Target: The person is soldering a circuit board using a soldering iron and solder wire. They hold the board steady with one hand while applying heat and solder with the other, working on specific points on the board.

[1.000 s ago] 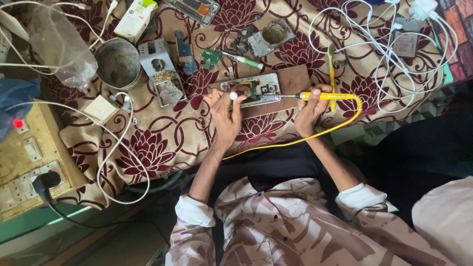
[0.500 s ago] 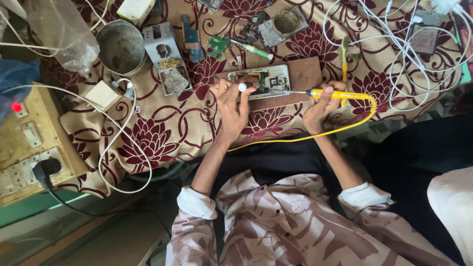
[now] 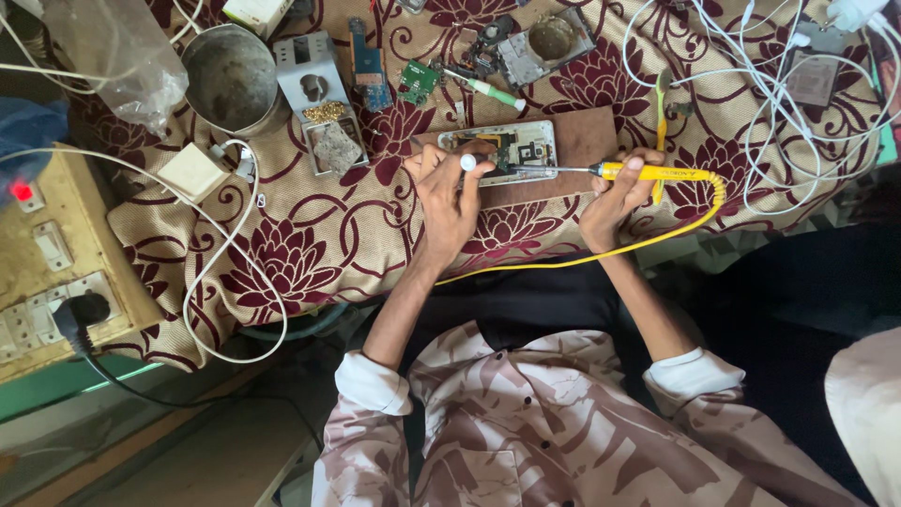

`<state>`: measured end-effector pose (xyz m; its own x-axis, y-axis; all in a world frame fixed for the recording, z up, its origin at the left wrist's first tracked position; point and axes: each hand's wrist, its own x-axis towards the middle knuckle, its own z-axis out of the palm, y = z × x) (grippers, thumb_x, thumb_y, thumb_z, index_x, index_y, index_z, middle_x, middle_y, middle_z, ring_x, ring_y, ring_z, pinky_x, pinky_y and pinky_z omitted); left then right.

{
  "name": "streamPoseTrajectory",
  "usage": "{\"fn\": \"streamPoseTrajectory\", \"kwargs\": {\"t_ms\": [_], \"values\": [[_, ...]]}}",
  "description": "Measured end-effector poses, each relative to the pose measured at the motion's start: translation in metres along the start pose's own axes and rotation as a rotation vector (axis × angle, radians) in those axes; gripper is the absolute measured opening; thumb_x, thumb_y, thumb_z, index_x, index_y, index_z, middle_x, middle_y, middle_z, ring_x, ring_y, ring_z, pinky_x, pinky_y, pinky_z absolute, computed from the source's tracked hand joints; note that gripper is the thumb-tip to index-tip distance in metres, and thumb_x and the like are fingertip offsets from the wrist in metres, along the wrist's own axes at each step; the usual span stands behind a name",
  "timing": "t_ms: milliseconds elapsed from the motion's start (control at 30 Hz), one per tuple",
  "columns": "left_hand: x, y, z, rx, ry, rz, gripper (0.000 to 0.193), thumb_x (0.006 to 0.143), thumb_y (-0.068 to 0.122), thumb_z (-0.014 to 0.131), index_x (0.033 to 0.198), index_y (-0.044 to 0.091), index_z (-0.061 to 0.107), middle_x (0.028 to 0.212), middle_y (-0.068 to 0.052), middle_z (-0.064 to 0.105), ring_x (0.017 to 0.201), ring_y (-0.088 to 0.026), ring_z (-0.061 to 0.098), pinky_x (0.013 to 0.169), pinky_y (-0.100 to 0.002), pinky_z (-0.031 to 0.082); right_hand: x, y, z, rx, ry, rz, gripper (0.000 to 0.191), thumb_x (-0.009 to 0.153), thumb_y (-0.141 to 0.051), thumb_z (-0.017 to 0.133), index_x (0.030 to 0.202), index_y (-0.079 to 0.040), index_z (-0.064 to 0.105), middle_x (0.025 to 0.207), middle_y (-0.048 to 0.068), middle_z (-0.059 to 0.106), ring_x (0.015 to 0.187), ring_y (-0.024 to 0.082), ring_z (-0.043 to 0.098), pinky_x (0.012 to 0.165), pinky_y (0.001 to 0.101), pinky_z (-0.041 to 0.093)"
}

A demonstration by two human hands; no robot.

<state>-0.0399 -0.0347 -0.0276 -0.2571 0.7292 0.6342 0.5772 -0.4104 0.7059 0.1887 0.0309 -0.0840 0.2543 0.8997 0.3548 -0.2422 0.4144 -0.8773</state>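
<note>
An opened phone (image 3: 526, 143) with its circuit board exposed lies on a brown wooden block (image 3: 584, 131). My left hand (image 3: 449, 199) rests at the phone's left end, pinching a small white-tipped tool (image 3: 466, 161) against it. My right hand (image 3: 612, 195) grips a yellow soldering iron (image 3: 657, 173). Its metal tip points left and reaches over the phone's board. The iron's yellow cord (image 3: 601, 253) loops back across the patterned cloth (image 3: 310, 244) toward my body.
A metal bowl (image 3: 231, 79), a small tray of parts (image 3: 324, 127), a green circuit board (image 3: 414, 81) and a green-handled screwdriver (image 3: 490, 91) lie beyond the phone. White cables (image 3: 779, 89) tangle at the right. A switch and socket board (image 3: 47, 253) sits at the left with a white charger (image 3: 192, 172).
The soldering iron's tip has slid left, from the phone's right edge to over its board. My left hand has closed in on the phone's left end.
</note>
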Motion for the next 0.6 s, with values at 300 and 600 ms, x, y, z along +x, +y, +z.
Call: {"fn": "streamPoseTrajectory", "kwargs": {"t_ms": [300,600], "values": [[-0.002,0.002,0.005,-0.177,-0.076,-0.225,0.019,0.105,0.021,0.062,0.108,0.007,0.075,0.084,-0.005,0.065,0.073,-0.015,0.047,0.069,-0.031,0.035,0.001,-0.002,-0.003,0.000,-0.018,-0.031,0.020,0.118,-0.030,0.047,0.115,-0.011,0.042,0.093,0.000,0.041,0.073,0.006,0.039,0.062,0.0213,0.035],[0.004,0.021,-0.005,-0.026,0.001,-0.016,0.014,0.101,0.016,0.066,0.099,0.004,0.074,0.077,-0.010,0.059,0.077,-0.024,0.044,0.080,-0.038,0.031,0.000,-0.019,0.002,-0.041,-0.067,-0.082,0.022,0.115,-0.032,0.043,0.110,-0.011,0.040,0.091,0.000,0.040,0.067,0.007,0.040,0.058,0.0209,0.036]]}}
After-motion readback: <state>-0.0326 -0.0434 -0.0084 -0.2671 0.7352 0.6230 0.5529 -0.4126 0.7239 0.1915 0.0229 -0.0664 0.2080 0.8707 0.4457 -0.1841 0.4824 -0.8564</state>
